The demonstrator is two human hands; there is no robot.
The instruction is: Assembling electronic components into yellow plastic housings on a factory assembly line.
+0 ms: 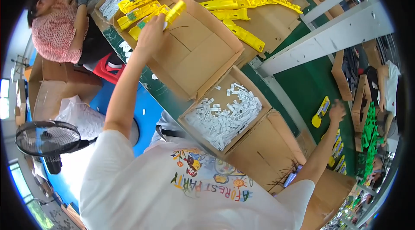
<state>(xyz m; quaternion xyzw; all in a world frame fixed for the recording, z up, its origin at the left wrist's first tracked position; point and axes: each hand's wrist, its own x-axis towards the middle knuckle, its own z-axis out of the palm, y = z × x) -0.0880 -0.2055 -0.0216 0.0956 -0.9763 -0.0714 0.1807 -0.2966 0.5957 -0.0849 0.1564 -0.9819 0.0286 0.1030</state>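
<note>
Yellow plastic forms the elongated part [176,12] we see pinched in the left hand [151,35] at a cardboard box [203,63]. Above the green counter [298,96], the right hand [337,111] is just beside a second yellow part [320,111]; we cannot tell whether its fingers are spread. White pieces [212,126] lie nearby.
</note>
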